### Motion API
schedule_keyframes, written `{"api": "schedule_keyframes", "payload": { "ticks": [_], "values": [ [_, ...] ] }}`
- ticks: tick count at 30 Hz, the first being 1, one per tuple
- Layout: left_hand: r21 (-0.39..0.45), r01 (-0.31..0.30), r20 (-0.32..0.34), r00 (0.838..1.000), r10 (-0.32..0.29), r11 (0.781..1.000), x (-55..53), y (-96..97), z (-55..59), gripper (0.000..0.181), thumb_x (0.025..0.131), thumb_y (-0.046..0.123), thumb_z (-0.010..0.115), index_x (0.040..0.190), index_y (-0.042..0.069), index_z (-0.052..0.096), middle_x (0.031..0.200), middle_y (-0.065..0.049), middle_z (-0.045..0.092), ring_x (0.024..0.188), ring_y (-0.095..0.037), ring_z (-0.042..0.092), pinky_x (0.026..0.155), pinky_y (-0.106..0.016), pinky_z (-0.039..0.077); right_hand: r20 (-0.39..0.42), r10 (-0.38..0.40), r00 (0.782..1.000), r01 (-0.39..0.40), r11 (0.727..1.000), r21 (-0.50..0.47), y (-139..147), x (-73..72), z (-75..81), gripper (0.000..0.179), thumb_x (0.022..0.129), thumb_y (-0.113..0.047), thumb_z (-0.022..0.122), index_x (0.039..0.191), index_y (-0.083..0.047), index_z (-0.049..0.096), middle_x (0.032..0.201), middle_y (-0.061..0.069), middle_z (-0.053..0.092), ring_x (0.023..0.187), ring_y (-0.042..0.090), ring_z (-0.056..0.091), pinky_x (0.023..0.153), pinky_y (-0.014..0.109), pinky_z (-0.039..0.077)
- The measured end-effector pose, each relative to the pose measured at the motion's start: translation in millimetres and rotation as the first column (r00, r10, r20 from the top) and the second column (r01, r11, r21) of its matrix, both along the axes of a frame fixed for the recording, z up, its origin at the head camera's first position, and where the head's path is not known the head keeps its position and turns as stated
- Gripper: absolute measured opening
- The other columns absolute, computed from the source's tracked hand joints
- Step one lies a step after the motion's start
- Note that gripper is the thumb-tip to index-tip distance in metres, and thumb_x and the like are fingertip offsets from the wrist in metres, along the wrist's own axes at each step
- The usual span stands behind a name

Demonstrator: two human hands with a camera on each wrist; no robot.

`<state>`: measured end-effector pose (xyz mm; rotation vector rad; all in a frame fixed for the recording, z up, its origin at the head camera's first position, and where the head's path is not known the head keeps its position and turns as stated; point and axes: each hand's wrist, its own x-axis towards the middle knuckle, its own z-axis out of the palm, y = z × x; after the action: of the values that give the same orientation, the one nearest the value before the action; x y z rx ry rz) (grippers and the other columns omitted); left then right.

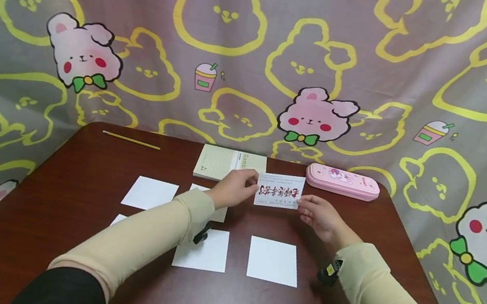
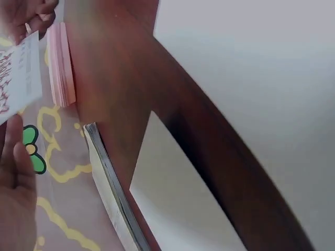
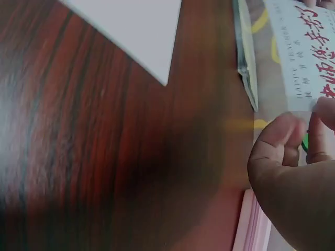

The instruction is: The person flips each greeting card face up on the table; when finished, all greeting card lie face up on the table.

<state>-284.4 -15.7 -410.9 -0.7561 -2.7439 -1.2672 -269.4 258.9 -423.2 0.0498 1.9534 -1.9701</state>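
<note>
A white greeting card (image 1: 279,191) with large red handwriting and small print is held up above the table, its lettering upside down in the head view. My left hand (image 1: 235,187) pinches its left edge. At the opposite edge, my right hand (image 1: 322,219) pinches it between thumb and fingers. The right wrist view shows the card (image 3: 301,57) close up, beside the right hand (image 3: 293,178). Several blank white square cards lie below, among them one at front right (image 1: 274,261) and one at back left (image 1: 150,194). My left forearm partly covers others.
Behind the left hand lies a notebook (image 1: 218,163). The pink pencil case (image 1: 343,182) is at the back right, and a yellow pencil (image 1: 132,140) at the back left. A patterned curtain (image 1: 245,73) hangs along the far side of the brown table (image 1: 93,177).
</note>
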Motion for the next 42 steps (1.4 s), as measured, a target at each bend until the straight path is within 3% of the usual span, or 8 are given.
{"api": "schedule_keyframes", "payload": {
  "ticks": [8,16,24,27,30,35,38,42],
  "values": [
    [0.158,-0.034,0.274,0.962,-0.011,0.987,-5.2,-2.7,-0.4,0.022,0.098,0.011,0.064,0.117,-0.001,0.065,0.088,-0.008,0.073,0.075,-0.019,0.066,0.068,-0.025,0.05,-0.115,0.135,0.984,-0.115,0.979,0.169,-2.9,1.7,-2.1,0.008,0.105,-0.003,0.053,0.108,0.001,0.06,0.091,0.001,0.063,0.081,0.013,0.059,0.072,0.025,0.051],
    [0.031,0.112,0.227,0.967,-0.116,0.993,-0.9,8.7,5.8,0.021,0.101,0.016,0.065,0.116,0.001,0.071,0.095,-0.004,0.069,0.084,-0.013,0.062,0.076,-0.025,0.051,-0.093,0.286,0.954,-0.263,0.944,0.201,-13.8,3.4,6.1,0.016,0.105,-0.005,0.053,0.114,0.007,0.061,0.097,0.004,0.067,0.085,0.015,0.061,0.077,0.028,0.052],
    [0.172,-0.02,0.246,0.969,-0.023,0.985,2.2,15.3,10.8,0.021,0.103,0.007,0.06,0.122,0.0,0.065,0.092,-0.009,0.067,0.077,-0.015,0.06,0.069,-0.025,0.051,-0.058,0.243,0.968,-0.236,0.966,0.108,-22.1,1.6,7.8,0.018,0.105,-0.006,0.053,0.119,0.004,0.056,0.099,0.003,0.067,0.086,0.013,0.064,0.079,0.027,0.054],
    [0.284,-0.152,0.276,0.959,0.072,0.947,-0.3,14.5,11.3,0.016,0.103,0.005,0.059,0.118,0.0,0.062,0.093,-0.01,0.067,0.077,-0.015,0.06,0.072,-0.03,0.053,-0.012,0.186,0.983,-0.185,0.982,0.035,-20.3,2.9,2.9,0.021,0.104,-0.006,0.055,0.124,0.002,0.053,0.099,0.002,0.068,0.086,0.013,0.065,0.079,0.027,0.055],
    [0.411,-0.274,0.33,0.934,0.138,0.869,-3.1,13.8,11.2,0.011,0.103,0.003,0.058,0.113,-0.001,0.058,0.088,-0.01,0.066,0.074,-0.014,0.058,0.078,-0.04,0.057,0.004,0.158,0.987,-0.158,0.987,-0.015,-19.7,5.8,-3.7,0.024,0.105,-0.006,0.055,0.127,0.002,0.05,0.101,0.002,0.07,0.091,0.014,0.068,0.082,0.028,0.056],
    [0.515,-0.338,0.387,0.912,0.138,0.788,-4.1,13.6,9.6,0.006,0.102,-0.001,0.056,0.107,-0.002,0.055,0.085,-0.009,0.064,0.074,-0.013,0.06,0.087,-0.048,0.057,-0.003,0.067,0.998,-0.067,0.994,-0.081,-24.9,8.2,-10.9,0.02,0.105,-0.005,0.056,0.124,0.003,0.054,0.101,0.004,0.073,0.093,0.014,0.071,0.085,0.029,0.058],
    [0.504,-0.33,0.396,0.91,0.126,0.798,-2.8,12.1,7.4,0.007,0.101,-0.001,0.057,0.107,-0.003,0.056,0.088,-0.01,0.066,0.076,-0.014,0.061,0.087,-0.048,0.057,-0.021,-0.011,1.0,0.009,0.995,-0.097,-26.3,7.0,-11.4,0.006,0.105,-0.004,0.056,0.11,-0.001,0.056,0.095,0.002,0.071,0.09,0.013,0.07,0.083,0.028,0.058],
    [0.42,-0.291,0.368,0.921,0.133,0.859,-1.0,7.4,2.3,0.017,0.101,0.0,0.057,0.116,-0.005,0.063,0.098,-0.012,0.068,0.084,-0.018,0.063,0.085,-0.045,0.057,-0.066,-0.072,0.995,0.069,0.997,-0.047,-24.6,4.5,-10.3,0.005,0.105,-0.002,0.055,0.1,-0.002,0.053,0.089,0.0,0.067,0.086,0.013,0.069,0.081,0.028,0.058]
  ]
}}
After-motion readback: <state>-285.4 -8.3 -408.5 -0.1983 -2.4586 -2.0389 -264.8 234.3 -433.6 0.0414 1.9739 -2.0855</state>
